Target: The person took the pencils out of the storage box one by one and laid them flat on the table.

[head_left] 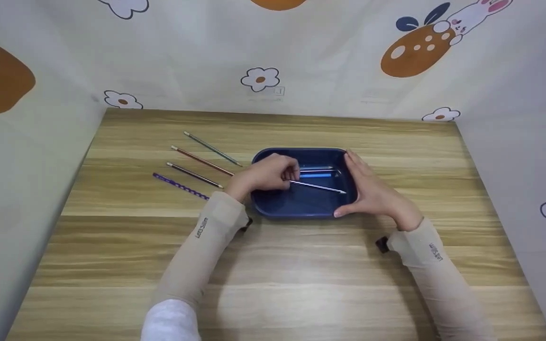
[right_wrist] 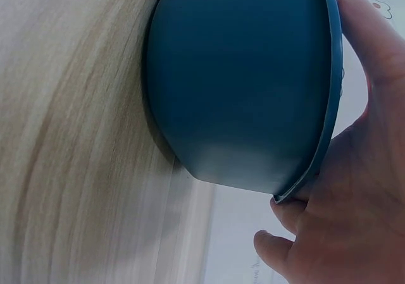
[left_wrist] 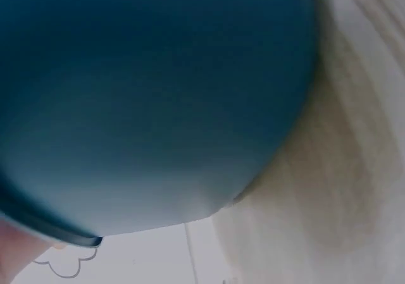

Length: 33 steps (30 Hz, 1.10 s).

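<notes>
pinching a thin silvery pencil (head_left: 319,187) with left hand (head_left: 271,173), inside a dark-blue rounded plastic tray (head_left: 296,203), gripping its end kinda wide with right hand (head_left: 372,189), on wood-grain table (head_left: 296,284), amid whitish cartoon-print walls (head_left: 197,57)

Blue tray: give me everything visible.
The dark blue tray is a rounded rectangle with raised walls and a thin rim, smooth and plastic-looking. It sits upright, open side up, on the wood-grain table, long side running left to right in the head view. Slim pencils lie inside. The right hand grips its right end at the rim; the left hand holds a shiny pencil over it.
</notes>
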Each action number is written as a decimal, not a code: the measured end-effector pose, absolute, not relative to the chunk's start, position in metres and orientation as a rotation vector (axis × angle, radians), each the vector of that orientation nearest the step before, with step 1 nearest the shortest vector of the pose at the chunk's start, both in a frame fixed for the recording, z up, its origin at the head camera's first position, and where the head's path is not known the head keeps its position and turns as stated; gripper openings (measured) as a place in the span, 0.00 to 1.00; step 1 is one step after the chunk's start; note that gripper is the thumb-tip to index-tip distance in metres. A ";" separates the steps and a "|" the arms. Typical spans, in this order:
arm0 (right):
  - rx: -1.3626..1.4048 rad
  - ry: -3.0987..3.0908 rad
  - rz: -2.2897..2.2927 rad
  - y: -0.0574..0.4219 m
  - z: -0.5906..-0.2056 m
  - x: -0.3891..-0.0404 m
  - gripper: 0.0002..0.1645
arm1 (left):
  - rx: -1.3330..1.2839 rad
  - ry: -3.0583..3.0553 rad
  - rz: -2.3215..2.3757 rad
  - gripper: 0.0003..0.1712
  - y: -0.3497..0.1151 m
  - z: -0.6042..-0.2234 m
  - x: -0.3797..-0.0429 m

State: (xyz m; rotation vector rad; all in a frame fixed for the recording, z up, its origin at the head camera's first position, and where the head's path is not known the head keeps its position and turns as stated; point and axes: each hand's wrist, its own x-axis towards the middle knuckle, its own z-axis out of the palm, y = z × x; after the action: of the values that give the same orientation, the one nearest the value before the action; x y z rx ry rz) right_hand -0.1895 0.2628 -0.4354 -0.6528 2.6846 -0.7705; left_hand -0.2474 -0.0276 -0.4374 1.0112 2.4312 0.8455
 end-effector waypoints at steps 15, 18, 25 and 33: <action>-0.639 2.680 -0.768 0.263 -0.436 -0.190 0.85 | 1.040 2.298 1.063 0.10 -0.049 -0.411 -0.235; -0.651 2.683 -0.769 0.263 -0.437 -0.190 0.85 | 1.051 2.282 1.078 0.11 -0.056 -0.408 -0.233; -0.657 2.690 -0.755 0.263 -0.437 -0.191 0.85 | 1.080 2.256 1.127 0.12 -0.079 -0.400 -0.226; -0.634 2.682 -0.746 0.263 -0.437 -0.191 0.85 | 1.009 2.223 1.179 0.11 -0.106 -0.397 -0.220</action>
State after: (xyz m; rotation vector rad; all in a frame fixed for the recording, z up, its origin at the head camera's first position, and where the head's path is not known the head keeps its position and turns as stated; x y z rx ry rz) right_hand -0.1906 0.2628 -0.4374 -0.6340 2.6821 -0.7456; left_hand -0.2196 -0.1062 -0.3974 1.0090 2.2231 1.1788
